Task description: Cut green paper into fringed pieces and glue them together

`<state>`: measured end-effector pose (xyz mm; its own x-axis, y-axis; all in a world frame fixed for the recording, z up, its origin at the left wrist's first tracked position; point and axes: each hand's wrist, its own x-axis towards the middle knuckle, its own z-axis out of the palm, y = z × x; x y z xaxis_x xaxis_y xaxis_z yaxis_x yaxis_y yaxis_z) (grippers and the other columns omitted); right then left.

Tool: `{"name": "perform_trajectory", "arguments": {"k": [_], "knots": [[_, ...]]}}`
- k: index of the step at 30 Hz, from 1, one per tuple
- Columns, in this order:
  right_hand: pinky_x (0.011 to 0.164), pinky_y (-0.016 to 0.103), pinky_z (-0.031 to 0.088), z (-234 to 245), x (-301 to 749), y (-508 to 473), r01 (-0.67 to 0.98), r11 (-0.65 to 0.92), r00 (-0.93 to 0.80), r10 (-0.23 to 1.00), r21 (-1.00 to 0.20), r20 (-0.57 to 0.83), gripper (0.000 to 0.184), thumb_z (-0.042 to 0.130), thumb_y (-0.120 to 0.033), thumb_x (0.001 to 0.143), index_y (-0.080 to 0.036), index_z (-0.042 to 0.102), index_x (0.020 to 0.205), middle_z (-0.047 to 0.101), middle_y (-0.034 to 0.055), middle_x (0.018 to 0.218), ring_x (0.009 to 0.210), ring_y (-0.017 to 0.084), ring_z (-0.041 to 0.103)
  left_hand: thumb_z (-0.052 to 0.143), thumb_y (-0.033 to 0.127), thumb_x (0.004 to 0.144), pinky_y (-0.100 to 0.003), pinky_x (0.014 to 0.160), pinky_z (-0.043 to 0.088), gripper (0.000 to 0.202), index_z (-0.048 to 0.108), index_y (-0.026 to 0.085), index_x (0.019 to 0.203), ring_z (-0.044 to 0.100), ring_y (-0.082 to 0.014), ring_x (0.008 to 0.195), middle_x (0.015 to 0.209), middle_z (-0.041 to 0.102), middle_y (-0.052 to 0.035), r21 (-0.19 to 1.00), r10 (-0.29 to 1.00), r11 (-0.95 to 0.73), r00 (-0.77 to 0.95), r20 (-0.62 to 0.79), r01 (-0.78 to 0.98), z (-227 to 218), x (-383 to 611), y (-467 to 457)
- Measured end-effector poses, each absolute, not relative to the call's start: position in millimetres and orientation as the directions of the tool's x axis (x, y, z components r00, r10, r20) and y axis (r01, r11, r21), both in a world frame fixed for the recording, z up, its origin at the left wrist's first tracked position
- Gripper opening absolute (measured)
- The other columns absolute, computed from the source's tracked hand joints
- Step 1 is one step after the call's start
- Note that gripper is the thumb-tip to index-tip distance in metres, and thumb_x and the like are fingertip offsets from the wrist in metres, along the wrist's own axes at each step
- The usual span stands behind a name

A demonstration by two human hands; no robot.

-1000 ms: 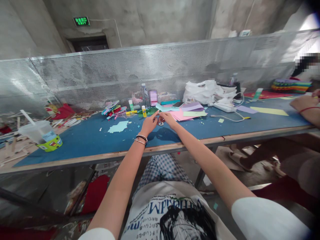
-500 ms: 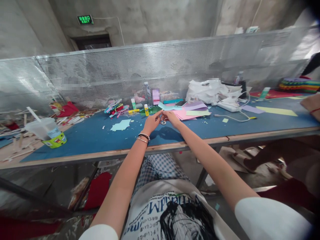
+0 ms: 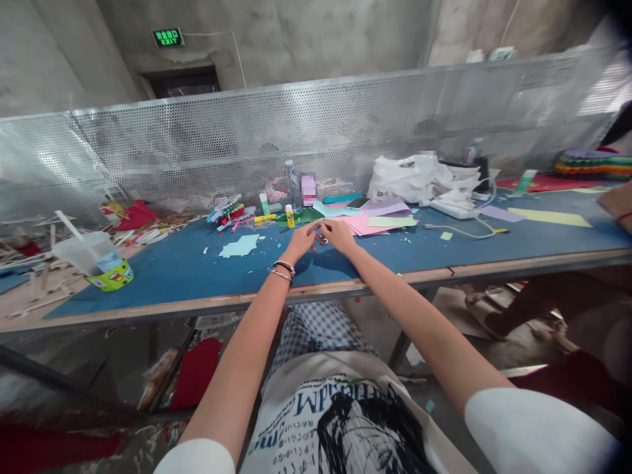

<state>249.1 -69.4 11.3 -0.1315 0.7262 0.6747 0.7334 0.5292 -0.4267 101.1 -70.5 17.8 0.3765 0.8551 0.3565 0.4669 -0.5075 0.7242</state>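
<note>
My left hand (image 3: 299,242) and my right hand (image 3: 337,235) meet above the blue table top (image 3: 187,270), fingertips pinched together on a small pale thing (image 3: 320,237) that is too small to make out. Beaded bracelets circle my left wrist. Just beyond the hands lies a stack of pink, purple and green paper sheets (image 3: 375,222). A light blue paper cut-out (image 3: 239,246) lies to the left of my left hand.
Glue sticks (image 3: 288,216), a water bottle (image 3: 291,183) and coloured craft pieces (image 3: 230,212) line the perforated metal screen. A plastic cup with a straw (image 3: 91,261) stands at the left. White bags (image 3: 412,179) and a cable (image 3: 464,230) lie right. Another person's arm (image 3: 617,205) rests far right.
Both hands have drawn slightly nearer to me, still pinched on the small thing. The view has shifted a little, and the other person's arm is now mostly out of frame.
</note>
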Motion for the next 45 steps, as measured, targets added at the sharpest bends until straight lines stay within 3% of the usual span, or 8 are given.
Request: {"name": "perform_trajectory", "arguments": {"k": [6,11,17,26,33,36,45], "knots": [[0.056,0.024,0.03,14,248,-72,0.721,0.567,-0.219,0.732,-0.398,0.646,0.028,0.039,-0.024,0.086,-0.017,0.065,0.076,0.065,0.0052,0.064,0.058,0.015,0.053,0.04,0.027,0.088,-0.025,0.083,0.044,0.035,0.066,0.017,0.109,0.059,-0.0144,0.086,0.097,0.067,-0.0062,0.611,0.801,-0.578,0.232,0.553,0.541,19,98,-63],[0.057,0.024,0.03,15,245,-74,0.726,0.57,-0.248,0.738,-0.384,0.627,0.028,0.041,-0.024,0.086,-0.015,0.065,0.076,0.065,0.0069,0.063,0.057,0.016,0.053,0.046,0.044,0.086,-0.026,0.08,0.044,0.04,0.069,0.017,0.102,0.056,-0.0143,0.082,0.09,0.064,-0.0072,0.579,0.774,-0.598,0.214,0.596,0.554,18,96,-58],[0.056,0.024,0.028,14,245,-75,0.733,0.575,-0.233,0.714,-0.362,0.661,0.028,0.04,-0.025,0.086,-0.017,0.062,0.071,0.064,0.0041,0.062,0.055,0.014,0.05,0.045,0.04,0.087,-0.025,0.08,0.044,0.036,0.069,0.018,0.103,0.057,-0.0158,0.089,0.099,0.067,-0.007,0.617,0.78,-0.609,0.234,0.58,0.499,15,95,-53],[0.056,0.022,0.03,14,246,-75,0.755,0.554,-0.235,0.729,-0.352,0.643,0.027,0.039,-0.024,0.086,-0.017,0.061,0.071,0.063,0.0033,0.061,0.057,0.014,0.054,0.041,0.043,0.087,-0.024,0.071,0.043,0.042,0.071,0.014,0.086,0.057,-0.0151,0.076,0.087,0.068,-0.007,0.625,0.788,-0.589,0.191,0.585,0.513,16,96,-54],[0.056,0.022,0.03,15,247,-77,0.727,0.57,-0.242,0.734,-0.382,0.634,0.025,0.039,-0.022,0.085,-0.016,0.06,0.072,0.063,0.0023,0.059,0.055,0.013,0.054,0.047,0.043,0.083,-0.021,0.056,0.04,0.038,0.069,0.011,0.081,0.052,-0.0101,0.056,0.069,0.064,-0.0041,0.798,0.876,-0.475,0.114,0.468,0.37,20,95,-56],[0.055,0.022,0.03,15,247,-78,0.73,0.564,-0.239,0.74,-0.386,0.628,0.025,0.039,-0.022,0.084,-0.016,0.06,0.071,0.063,0.0022,0.058,0.054,0.012,0.053,0.049,0.041,0.082,-0.02,0.054,0.039,0.036,0.068,0.011,0.076,0.051,-0.0096,0.054,0.061,0.061,-0.0028,0.818,0.885,-0.459,0.099,0.455,0.346,21,95,-58],[0.055,0.022,0.03,17,247,-80,0.766,0.515,-0.226,0.776,-0.385,0.589,0.027,0.039,-0.023,0.085,-0.016,0.062,0.073,0.065,0.0035,0.06,0.058,0.013,0.055,0.048,0.038,0.083,-0.02,0.054,0.039,0.034,0.067,0.012,0.075,0.051,-0.0096,0.054,0.061,0.061,-0.0029,0.818,0.892,-0.446,0.111,0.437,0.363,20,96,-58]]}}
